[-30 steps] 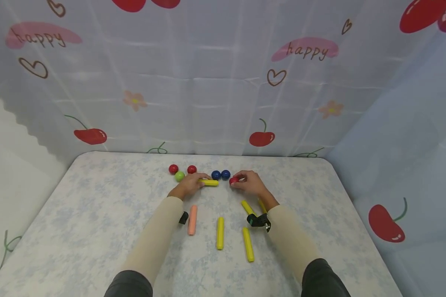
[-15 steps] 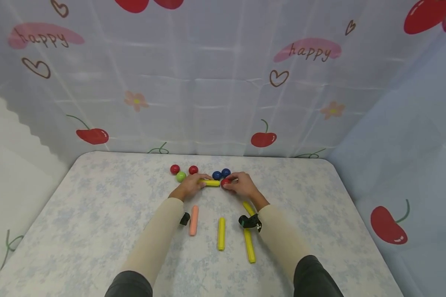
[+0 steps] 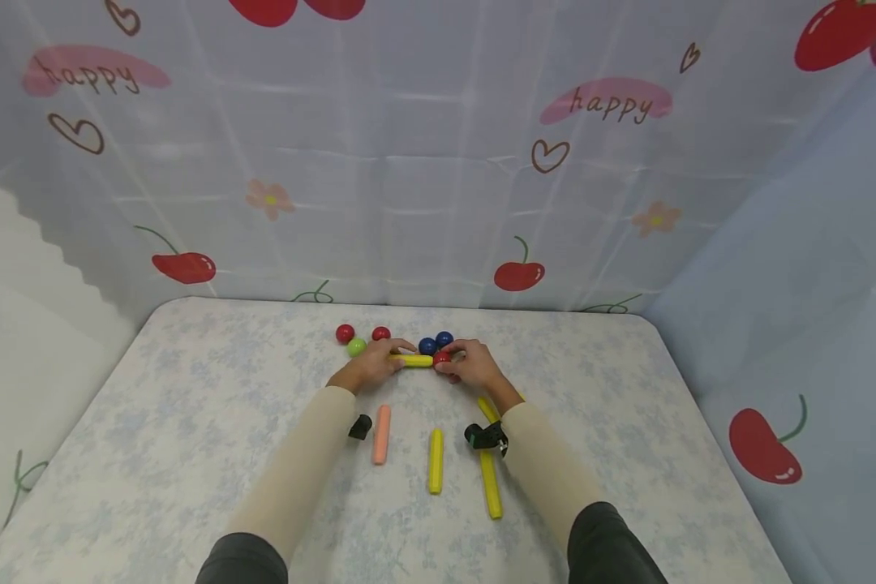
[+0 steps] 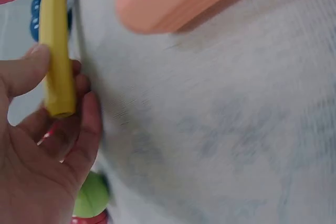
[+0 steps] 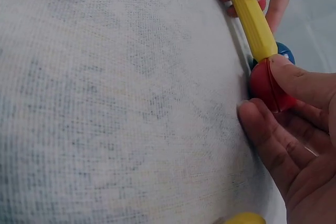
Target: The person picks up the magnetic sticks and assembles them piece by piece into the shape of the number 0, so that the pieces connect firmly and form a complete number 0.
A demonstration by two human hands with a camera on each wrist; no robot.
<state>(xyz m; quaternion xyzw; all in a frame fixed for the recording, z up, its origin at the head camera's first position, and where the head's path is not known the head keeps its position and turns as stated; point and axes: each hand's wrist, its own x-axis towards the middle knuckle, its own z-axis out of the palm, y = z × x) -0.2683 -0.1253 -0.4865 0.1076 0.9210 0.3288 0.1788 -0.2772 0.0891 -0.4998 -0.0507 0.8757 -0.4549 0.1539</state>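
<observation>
My left hand (image 3: 373, 365) pinches a yellow stick (image 4: 56, 56) between thumb and fingers, the stick lying crosswise near the back of the table. Its right end touches a red ball (image 5: 269, 85), which my right hand (image 3: 474, 365) grips with the thumb on top and fingers behind. Just behind that joint sit two blue balls (image 3: 427, 346). Beside the left hand lie a green ball (image 4: 91, 195) and two more red balls (image 3: 345, 333).
Nearer the front of the patterned table (image 3: 190, 454) lie a salmon-coloured stick (image 3: 382, 435), a yellow stick (image 3: 435, 462) and more yellow sticks (image 3: 491, 487) partly under the right forearm. A printed curtain (image 3: 423, 203) hangs behind the back edge.
My right hand has moved left with the red ball, from a gap beside the blue balls to the yellow stick's end. The left hand has kept its hold, nearly still.
</observation>
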